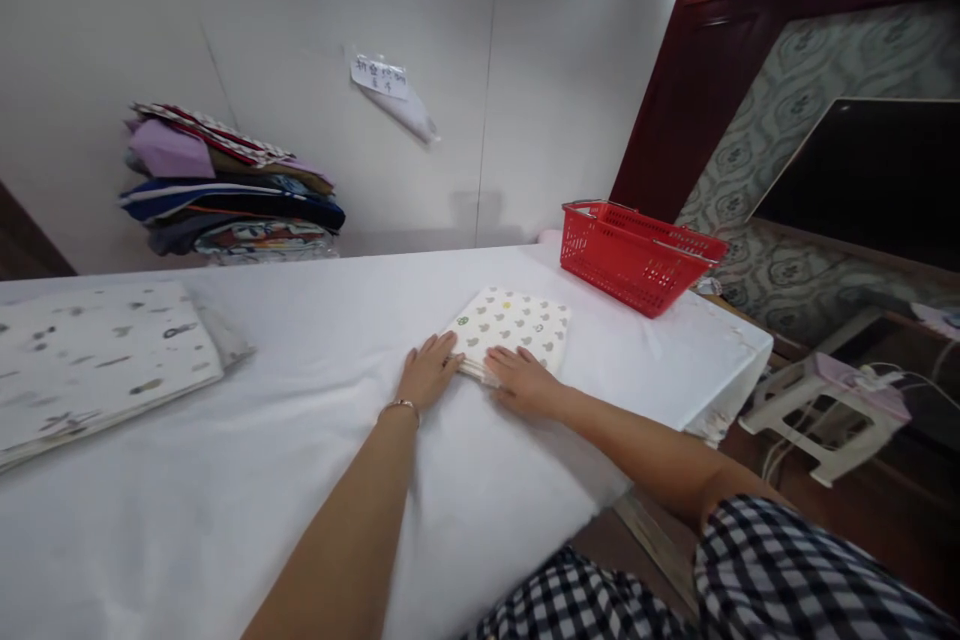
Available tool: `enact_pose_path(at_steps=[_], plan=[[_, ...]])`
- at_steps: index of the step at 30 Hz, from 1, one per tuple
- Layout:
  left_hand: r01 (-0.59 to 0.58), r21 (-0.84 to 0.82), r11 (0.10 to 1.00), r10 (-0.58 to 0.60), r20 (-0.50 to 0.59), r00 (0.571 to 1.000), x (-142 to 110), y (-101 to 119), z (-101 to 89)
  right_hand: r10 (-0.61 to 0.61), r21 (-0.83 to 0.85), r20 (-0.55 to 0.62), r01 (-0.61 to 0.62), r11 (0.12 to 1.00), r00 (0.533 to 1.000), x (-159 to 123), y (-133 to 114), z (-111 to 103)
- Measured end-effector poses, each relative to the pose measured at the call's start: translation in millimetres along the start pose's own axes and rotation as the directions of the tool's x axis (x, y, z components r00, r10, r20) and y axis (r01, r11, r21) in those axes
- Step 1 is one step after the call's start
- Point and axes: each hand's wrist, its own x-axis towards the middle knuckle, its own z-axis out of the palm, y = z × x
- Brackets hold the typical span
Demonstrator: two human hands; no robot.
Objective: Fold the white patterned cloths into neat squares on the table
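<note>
A neatly folded white cloth (517,318) with small grey-green prints and a few yellow and green spots lies on the white-covered table (315,440). My left hand (429,370), with a bracelet at its wrist, rests at the cloth's left near corner, its fingers stretched out against the edge. On the near edge lies my right hand (521,380), fingers extended flat over the top. Several layers show along the fold between the two hands. Neither hand grips the cloth. The undersides of both hands are hidden.
A red plastic basket (630,255) stands at the table's back right. Larger folded printed fabric (105,350) lies at the left. Against the wall sits a pile of folded clothes (232,185). Beyond the right table edge is a stool (832,405) with cables.
</note>
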Motion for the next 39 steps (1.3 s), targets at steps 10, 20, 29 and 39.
enact_pose_path(at_steps=[10, 20, 29, 39], plan=[[0.002, -0.007, 1.000, -0.003, -0.019, 1.000, 1, 0, 3.0, 0.114, 0.019, -0.110, -0.112, 0.994, 0.987, -40, 11, -14], [0.035, -0.052, 0.998, -0.038, -0.057, 0.998, -2, 6, -0.8, 0.187, 0.103, -0.022, -0.184, 0.978, 0.982, -26, 42, 6], [0.054, -0.060, 0.997, -0.058, -0.064, 0.996, -1, 7, 1.5, 0.489, 0.103, -0.125, -0.479, 0.872, 0.863, 15, 100, -20], [0.073, -0.080, 0.994, -0.082, -0.111, 0.990, -1, 9, 2.8, 0.744, 0.598, -0.193, -0.524, 0.606, 0.640, 10, 150, 13]])
